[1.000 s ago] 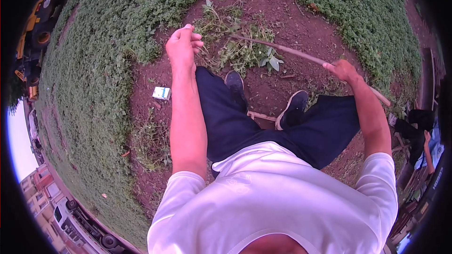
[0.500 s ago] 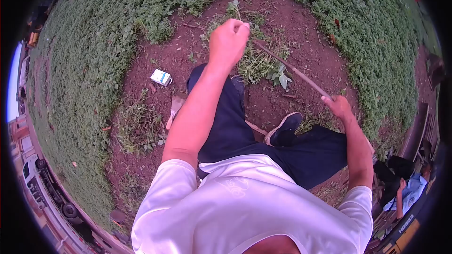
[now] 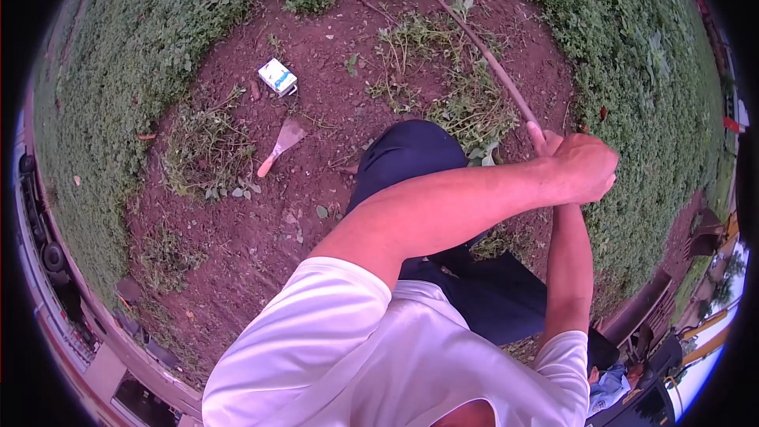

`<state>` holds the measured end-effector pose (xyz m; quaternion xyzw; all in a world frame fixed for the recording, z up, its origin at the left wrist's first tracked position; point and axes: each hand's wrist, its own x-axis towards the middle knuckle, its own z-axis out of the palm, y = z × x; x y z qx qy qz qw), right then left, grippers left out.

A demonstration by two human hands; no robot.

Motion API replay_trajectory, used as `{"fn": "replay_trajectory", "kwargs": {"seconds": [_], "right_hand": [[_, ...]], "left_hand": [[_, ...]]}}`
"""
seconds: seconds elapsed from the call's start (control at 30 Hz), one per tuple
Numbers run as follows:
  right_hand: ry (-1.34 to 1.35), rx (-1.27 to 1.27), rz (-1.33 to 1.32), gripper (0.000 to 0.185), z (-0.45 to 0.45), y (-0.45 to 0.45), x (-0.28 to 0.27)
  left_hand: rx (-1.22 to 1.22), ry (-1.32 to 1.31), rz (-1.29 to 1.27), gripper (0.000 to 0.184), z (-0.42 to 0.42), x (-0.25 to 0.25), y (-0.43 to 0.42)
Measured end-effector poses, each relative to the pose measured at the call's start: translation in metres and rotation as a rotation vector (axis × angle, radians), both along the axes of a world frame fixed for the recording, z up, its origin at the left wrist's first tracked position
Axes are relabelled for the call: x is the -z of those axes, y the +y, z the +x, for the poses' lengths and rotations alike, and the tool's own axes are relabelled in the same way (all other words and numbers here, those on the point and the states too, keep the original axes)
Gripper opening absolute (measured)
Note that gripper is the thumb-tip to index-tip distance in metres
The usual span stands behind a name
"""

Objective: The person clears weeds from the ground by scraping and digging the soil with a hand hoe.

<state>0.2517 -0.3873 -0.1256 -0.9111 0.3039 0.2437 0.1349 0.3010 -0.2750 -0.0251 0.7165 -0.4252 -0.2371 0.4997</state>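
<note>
My right hand (image 3: 542, 141) is closed round the near end of a long thin wooden stick (image 3: 498, 71), its bent far tip resting near the edge of the greenery. My left arm reaches across my body, and my left hand (image 3: 587, 170) is curled shut right beside my right hand, partly covering it. What my left fingers hold, if anything, is hidden. Under and beside the stick, uprooted weeds (image 3: 474, 111) lie on the brown soil.
A scraper (image 3: 283, 146) with a flat blade and a white and blue box (image 3: 277, 77) lie on the soil at left. A heap of pulled weeds (image 3: 209, 150) is nearby. Dense green plants (image 3: 656, 111) ring the soil. Another person (image 3: 610, 389) is at lower right.
My left hand has swung from the weeds ahead across to my right hand. The stick now points further forward. My view has shifted, and the scraper shows fully.
</note>
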Motion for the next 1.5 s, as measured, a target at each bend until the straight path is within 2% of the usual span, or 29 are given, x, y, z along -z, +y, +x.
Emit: {"fn": "replay_trajectory", "kwargs": {"seconds": [0.07, 0.13, 0.27, 0.33, 0.4, 0.47, 0.57, 0.63, 0.73, 0.8, 0.83, 0.93, 1.03, 1.07, 1.13, 1.2, 1.27, 1.33, 1.37, 1.43, 1.5], "right_hand": [[0.020, -0.008, 0.012, 0.074, 0.041, 0.018, 0.012], [0.056, -0.006, 0.020, 0.075, 0.061, 0.034, 0.031], [0.091, 0.012, 0.039, 0.080, 0.072, 0.029, 0.075], [0.096, 0.006, 0.042, 0.082, 0.066, 0.029, 0.076], [0.155, 0.002, 0.041, 0.075, 0.051, 0.024, 0.072], [0.171, 0.022, 0.043, 0.077, 0.025, 0.010, 0.069], [0.251, 0.028, -0.035, 0.073, -0.022, -0.007, 0.061], [0.278, 0.247, 0.194, 0.062, -0.055, -0.006, 0.035], [-0.165, 0.097, 0.383, 0.050, -0.148, -0.048, 0.074], [-0.421, -0.100, 0.320, 0.046, -0.183, -0.054, 0.082], [-0.514, -0.223, 0.078, 0.051, -0.189, -0.054, 0.078], [-0.461, -0.089, 0.143, 0.054, -0.199, -0.060, 0.063], [-0.538, -0.118, 0.259, 0.050, -0.185, -0.050, 0.054], [-0.535, -0.117, 0.261, 0.050, -0.180, -0.044, 0.048], [-0.290, 0.055, 0.371, 0.063, -0.159, -0.024, 0.034], [-0.299, 0.132, 0.447, 0.056, -0.133, 0.003, 0.023], [-0.303, 0.210, 0.525, 0.052, -0.095, 0.031, 0.013], [0.186, 0.183, 0.188, 0.057, -0.043, 0.053, 0.012], [0.188, 0.181, 0.191, 0.057, -0.033, 0.059, 0.026], [0.061, 0.029, -0.029, 0.070, -0.021, 0.069, 0.056], [0.068, 0.020, 0.017, 0.069, -0.014, 0.076, 0.061]], "left_hand": [[-0.025, -0.022, -0.028, 0.034, 0.006, -0.006, 0.001], [0.016, 0.064, -0.053, 0.036, 0.011, -0.013, 0.005], [-0.051, 0.049, -0.106, 0.035, 0.016, -0.014, 0.000], [-0.040, 0.050, -0.120, 0.035, 0.016, -0.007, -0.003], [-0.019, 0.054, -0.134, 0.035, 0.014, -0.005, -0.006], [0.006, 0.088, -0.051, 0.031, 0.015, -0.007, -0.006], [-0.026, 0.077, -0.108, 0.029, 0.008, -0.008, -0.009], [-0.005, 0.065, -0.111, 0.029, 0.002, -0.007, -0.010], [0.029, 0.065, -0.091, 0.028, -0.003, -0.003, -0.013], [0.048, 0.074, -0.076, 0.028, -0.005, -0.006, -0.015], [0.070, 0.067, -0.055, 0.029, -0.003, -0.006, -0.014], [0.111, 0.062, -0.021, 0.030, -0.007, -0.006, -0.011], [0.080, 0.036, -0.083, 0.026, -0.015, 0.001, -0.016], [0.038, 0.012, -0.148, 0.022, -0.018, 0.005, -0.019], [0.087, -0.050, -0.072, 0.026, -0.018, 0.001, -0.020], [0.137, -0.116, 0.010, 0.031, -0.016, -0.004, -0.016], [0.156, -0.061, -0.030, 0.032, -0.012, -0.007, -0.011], [0.153, -0.064, -0.033, 0.031, -0.009, -0.005, -0.009], [0.154, -0.063, -0.045, 0.031, -0.009, -0.004, -0.009], [0.151, -0.067, -0.050, 0.031, -0.008, -0.003, -0.010], [0.146, -0.068, -0.050, 0.031, -0.008, -0.002, -0.009]]}}
